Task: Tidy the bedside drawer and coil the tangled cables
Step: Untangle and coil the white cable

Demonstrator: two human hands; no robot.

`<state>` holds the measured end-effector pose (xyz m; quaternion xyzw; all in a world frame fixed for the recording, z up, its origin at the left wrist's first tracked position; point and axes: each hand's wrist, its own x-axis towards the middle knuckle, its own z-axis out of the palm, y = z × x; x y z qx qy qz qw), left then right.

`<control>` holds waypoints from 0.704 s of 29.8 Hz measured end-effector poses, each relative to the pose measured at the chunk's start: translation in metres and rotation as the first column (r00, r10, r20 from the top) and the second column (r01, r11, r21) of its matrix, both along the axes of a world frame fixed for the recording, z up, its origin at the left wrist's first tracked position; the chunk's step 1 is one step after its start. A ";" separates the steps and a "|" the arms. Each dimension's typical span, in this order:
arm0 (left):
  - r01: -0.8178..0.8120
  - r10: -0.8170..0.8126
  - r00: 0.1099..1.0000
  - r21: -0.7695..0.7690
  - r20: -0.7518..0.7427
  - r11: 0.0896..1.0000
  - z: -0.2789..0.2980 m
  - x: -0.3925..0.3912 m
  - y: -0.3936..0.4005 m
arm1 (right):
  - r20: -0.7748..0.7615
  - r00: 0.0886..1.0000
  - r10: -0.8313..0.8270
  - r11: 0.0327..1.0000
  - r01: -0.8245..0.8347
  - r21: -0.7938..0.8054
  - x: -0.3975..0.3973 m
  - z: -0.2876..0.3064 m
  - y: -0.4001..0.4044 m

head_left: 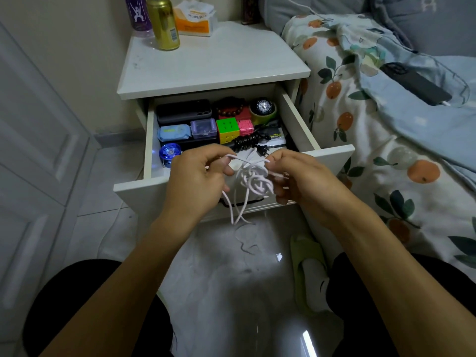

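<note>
We are holding the tangled white cable (251,180) in front of the open drawer (332,155). Our left hand (198,179) is pinching one loop while our right hand (296,176) is gripping another strand.

Open drawer (332,157) under nightstand top (219,63), bed (386,150) right — cable (251,180) before drawer, bottles (162,21) on top

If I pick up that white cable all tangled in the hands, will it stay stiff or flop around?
Probably floppy: the white cable droops in loose loops between the left hand and right hand, and its ends dangle toward the floor. It looks thin, so likely light. The knots may tighten if you pull hard.
</note>
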<state>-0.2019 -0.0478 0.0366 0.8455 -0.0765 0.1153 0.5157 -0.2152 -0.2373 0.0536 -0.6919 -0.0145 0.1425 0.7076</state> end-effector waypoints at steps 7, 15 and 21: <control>0.074 -0.096 0.991 -0.225 -0.090 0.972 0.002 -0.004 -0.006 | -0.202 0.964 0.174 0.904 -0.075 0.420 -0.002 -0.002 0.004; -0.032 0.036 0.999 -0.155 0.022 0.987 -0.003 0.002 0.009 | -0.137 0.965 0.223 0.904 -0.152 0.401 -0.009 -0.010 0.006; -0.114 0.112 0.993 -0.096 -0.020 0.989 0.001 -0.005 0.030 | 0.026 0.960 -0.278 0.954 0.279 -0.107 -0.005 -0.011 -0.010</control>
